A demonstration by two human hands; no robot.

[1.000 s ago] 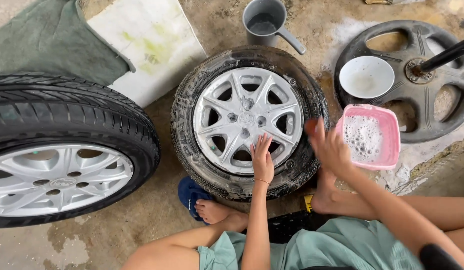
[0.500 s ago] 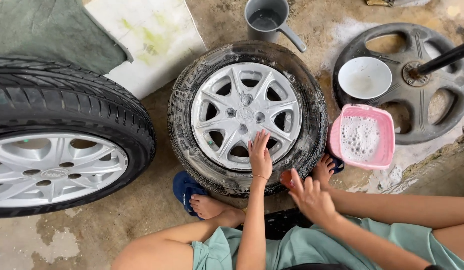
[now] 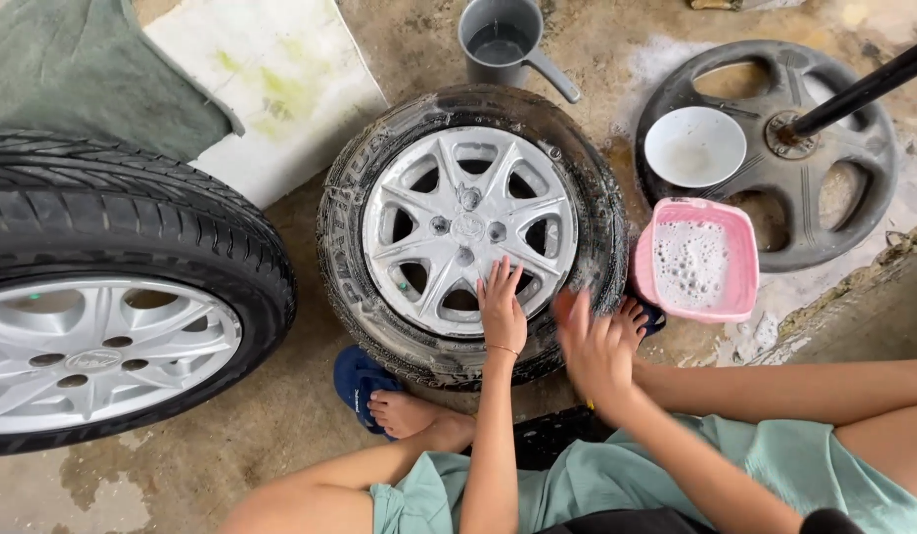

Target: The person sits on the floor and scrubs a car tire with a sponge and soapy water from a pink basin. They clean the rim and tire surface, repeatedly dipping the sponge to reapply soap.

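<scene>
A wet tyre (image 3: 369, 178) with a silver spoked rim (image 3: 468, 227) lies flat on the concrete in front of me. My left hand (image 3: 500, 307) rests flat on the near edge of the rim, fingers spread, holding nothing. My right hand (image 3: 592, 346) is blurred, hovering just over the tyre's near right sidewall with fingers apart and nothing in it. A pink square tub (image 3: 696, 259) of soapy water stands right of the tyre.
A second, larger wheel (image 3: 112, 297) lies at the left. A grey jug (image 3: 503, 40) with water stands behind the tyre. A dark round base (image 3: 775, 148) with a pole carries a white bowl (image 3: 694, 146). Green cloth (image 3: 83, 79) and a white board (image 3: 271, 79) lie at the back left.
My right hand has drawn back from the pink tub's edge toward me and now sits lower, near the tyre's front right. The left hand has stayed on the rim.
</scene>
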